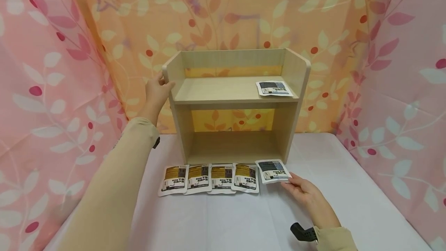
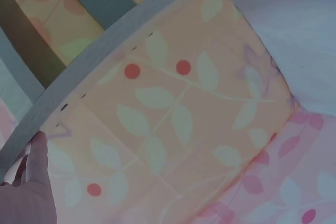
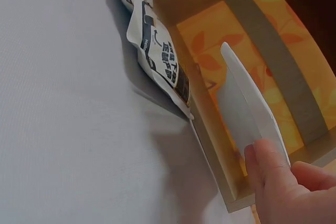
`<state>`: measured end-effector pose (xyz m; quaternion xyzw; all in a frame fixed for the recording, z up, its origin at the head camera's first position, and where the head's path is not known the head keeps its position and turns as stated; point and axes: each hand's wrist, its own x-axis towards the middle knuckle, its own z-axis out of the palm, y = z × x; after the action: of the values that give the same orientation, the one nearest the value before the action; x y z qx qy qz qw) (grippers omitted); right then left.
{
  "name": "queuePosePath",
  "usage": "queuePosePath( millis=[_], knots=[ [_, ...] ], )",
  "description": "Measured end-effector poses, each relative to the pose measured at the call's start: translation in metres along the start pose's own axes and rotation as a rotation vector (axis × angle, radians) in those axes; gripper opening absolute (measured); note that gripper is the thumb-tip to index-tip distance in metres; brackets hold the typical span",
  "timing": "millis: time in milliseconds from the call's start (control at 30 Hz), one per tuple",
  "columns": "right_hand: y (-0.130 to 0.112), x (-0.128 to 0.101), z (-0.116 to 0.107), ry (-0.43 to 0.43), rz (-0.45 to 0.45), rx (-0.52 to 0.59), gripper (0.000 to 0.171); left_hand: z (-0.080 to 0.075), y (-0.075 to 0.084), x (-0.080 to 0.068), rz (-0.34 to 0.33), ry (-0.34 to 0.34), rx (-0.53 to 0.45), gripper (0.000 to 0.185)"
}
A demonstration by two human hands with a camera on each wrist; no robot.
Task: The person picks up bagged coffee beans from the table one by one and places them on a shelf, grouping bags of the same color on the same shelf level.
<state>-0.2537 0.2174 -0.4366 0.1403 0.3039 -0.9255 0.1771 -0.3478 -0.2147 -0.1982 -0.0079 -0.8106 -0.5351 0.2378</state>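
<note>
My right hand (image 1: 308, 196) pinches the lower right corner of a white packet with a dark blue label (image 1: 273, 171), held up off the table before the shelf's right front. In the right wrist view that packet (image 3: 247, 100) is seen nearly edge-on, between thumb and fingers. My left hand (image 1: 156, 94) grips the upper left side edge of a small two-tier wooden shelf (image 1: 233, 102). A second blue-label packet (image 1: 274, 88) lies on the upper tier at its right end. Several packets with brown and gold labels (image 1: 221, 179) lie in a row along the shelf's front foot.
A white cloth covers the table (image 1: 216, 224). Behind the shelf hangs an orange leaf-patterned curtain (image 1: 223, 11), with pink curtains (image 1: 52, 88) at both sides. The lower tier (image 1: 233, 146) has an open front and a low front edge near the packets.
</note>
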Motion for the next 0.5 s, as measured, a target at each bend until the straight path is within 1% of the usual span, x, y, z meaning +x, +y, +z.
queuePosePath(
  millis=[67,133,333,500],
  knots=[
    [-0.001,-0.002,0.002,-0.024,-0.001,-0.007,0.078,-0.001,0.002,0.0,0.008,-0.003,0.001,0.053],
    [-0.001,-0.004,0.004,-0.037,-0.002,-0.01,0.077,0.0,0.003,0.0,-0.001,0.008,-0.001,0.052],
    [-0.002,-0.008,0.011,-0.047,-0.007,-0.03,0.072,0.006,0.006,0.001,-0.031,0.072,-0.009,0.053],
    [-0.002,-0.013,0.014,-0.055,-0.01,-0.026,0.073,0.009,0.006,-0.001,-0.059,0.086,-0.007,0.05]
  ],
)
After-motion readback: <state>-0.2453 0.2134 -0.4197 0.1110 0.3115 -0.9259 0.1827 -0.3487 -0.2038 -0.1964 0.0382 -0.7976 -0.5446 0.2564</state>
